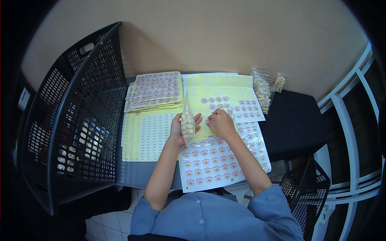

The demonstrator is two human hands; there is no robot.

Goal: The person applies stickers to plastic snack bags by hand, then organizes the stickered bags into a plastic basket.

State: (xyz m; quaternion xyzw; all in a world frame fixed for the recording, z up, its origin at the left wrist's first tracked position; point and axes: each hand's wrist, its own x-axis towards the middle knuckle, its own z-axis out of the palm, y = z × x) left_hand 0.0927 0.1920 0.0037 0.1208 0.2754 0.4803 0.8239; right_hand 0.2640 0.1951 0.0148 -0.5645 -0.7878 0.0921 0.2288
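My left hand point(175, 129) holds a clear plastic bag point(188, 123) of pale, lumpy pieces, its empty top pointing away from me. The thumb is on the bag's left side, and spread fingers show past its right side. To the right, my right hand point(222, 123) is bent over a yellow-backed sticker sheet point(200, 131), its fingertips pinching a small round sticker point(209, 122). Rows of printed stickers point(219, 99) remain around those fingers. Beneath my right forearm lies a white sheet of larger-looking round stickers point(205, 162). My right hand hides part of the sheets.
A tall black plastic basket point(87, 72) stands at left, with filled bags point(67, 158) visible through its holes. Stacked sticker sheets point(156, 86) lie behind my left hand. Filled zip bags point(263, 93) lie at the back right, beside a black surface point(292, 120). Another black basket point(310, 189) is lower right.
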